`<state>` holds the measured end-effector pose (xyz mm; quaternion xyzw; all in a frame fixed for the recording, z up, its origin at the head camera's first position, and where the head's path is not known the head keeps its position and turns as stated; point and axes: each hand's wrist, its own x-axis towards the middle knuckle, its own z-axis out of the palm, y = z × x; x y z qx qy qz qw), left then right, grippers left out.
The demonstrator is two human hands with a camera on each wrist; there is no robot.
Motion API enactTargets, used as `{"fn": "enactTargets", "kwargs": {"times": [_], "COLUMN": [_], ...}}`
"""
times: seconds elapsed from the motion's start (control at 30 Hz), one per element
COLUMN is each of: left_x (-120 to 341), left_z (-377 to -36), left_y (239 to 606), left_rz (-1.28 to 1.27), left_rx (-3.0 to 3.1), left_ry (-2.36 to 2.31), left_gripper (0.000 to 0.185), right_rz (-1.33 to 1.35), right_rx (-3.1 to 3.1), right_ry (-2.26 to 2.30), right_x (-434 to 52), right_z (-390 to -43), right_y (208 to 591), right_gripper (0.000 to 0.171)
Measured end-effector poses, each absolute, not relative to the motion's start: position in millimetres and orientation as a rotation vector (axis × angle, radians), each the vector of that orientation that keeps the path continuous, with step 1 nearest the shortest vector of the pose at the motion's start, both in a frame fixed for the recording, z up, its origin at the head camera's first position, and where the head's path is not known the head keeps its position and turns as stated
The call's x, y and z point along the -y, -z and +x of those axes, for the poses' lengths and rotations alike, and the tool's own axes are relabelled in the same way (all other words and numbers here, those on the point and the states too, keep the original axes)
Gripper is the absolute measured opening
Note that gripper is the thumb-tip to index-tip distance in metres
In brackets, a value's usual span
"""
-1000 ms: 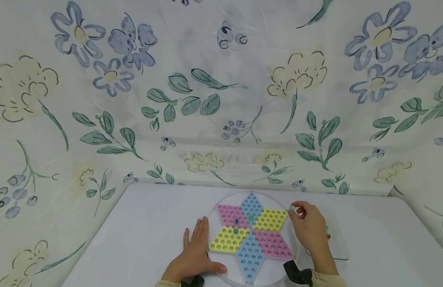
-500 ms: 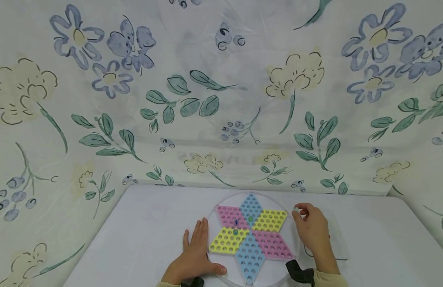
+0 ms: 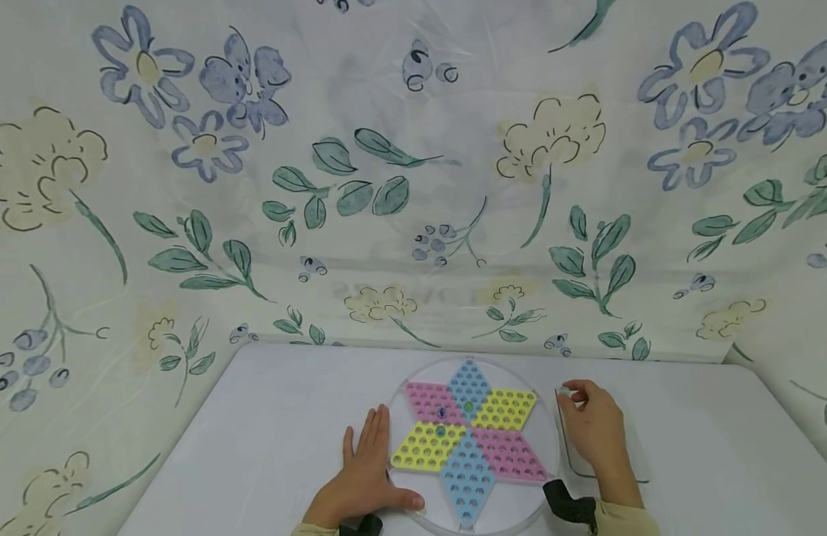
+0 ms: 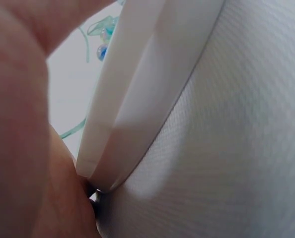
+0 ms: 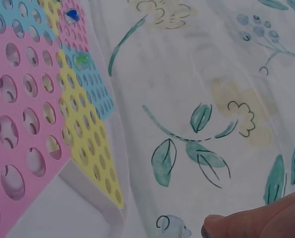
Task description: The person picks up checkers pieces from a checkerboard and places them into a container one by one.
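1. The left hand (image 3: 361,476) lies flat on the white counter (image 3: 266,424), fingers straight and together, thumb stretched out toward the near rim of the board; its grip is open and holds nothing.
2. Its fingers run along the left edge of the round clear plastic game board with a six-pointed star of pink, yellow and blue perforated diamonds (image 3: 470,441). The left wrist view shows the board's white rim (image 4: 142,94) right against the palm.
3. The right hand (image 3: 590,428) hovers just right of the board, above a clear flat plastic tray (image 3: 637,465) that lies on the counter beside the board.
4. The right hand's fingers are curled, and thumb and forefinger pinch a small clear glass marble (image 3: 564,390) at the fingertips, just off the board's right rim, level with the upper-right yellow diamond.
5. Three marbles sit in holes near the star's centre: a dark blue marble (image 3: 443,412) in the upper-left pink diamond, a green marble (image 3: 468,407) in the top blue diamond, and a bluish marble (image 3: 441,431) in the left yellow diamond.
6. In the right wrist view a fingertip (image 5: 257,223) shows at the lower right.
7. A cream cloth printed with blue and yellow flowers and green leaves (image 3: 413,171) hangs behind the counter.
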<state>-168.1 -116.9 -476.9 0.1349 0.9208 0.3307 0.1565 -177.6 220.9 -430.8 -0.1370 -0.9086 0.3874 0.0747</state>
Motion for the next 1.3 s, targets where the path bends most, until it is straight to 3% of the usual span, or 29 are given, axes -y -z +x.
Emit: {"fn": "enactTargets", "kwargs": {"times": [1.3], "left_x": [116.9], "left_z": [-167.4], "left_y": [476.5], "left_rz": [0.381], "left_rx": [-2.632], "left_ry": [-0.953], "left_gripper": [0.148], "right_rz": [-0.418], "right_rx": [2.74], "right_ry": [-1.18], "right_x": [-214.0], "right_z": [-179.7], "right_y": [433.5], "right_gripper": [0.032]}}
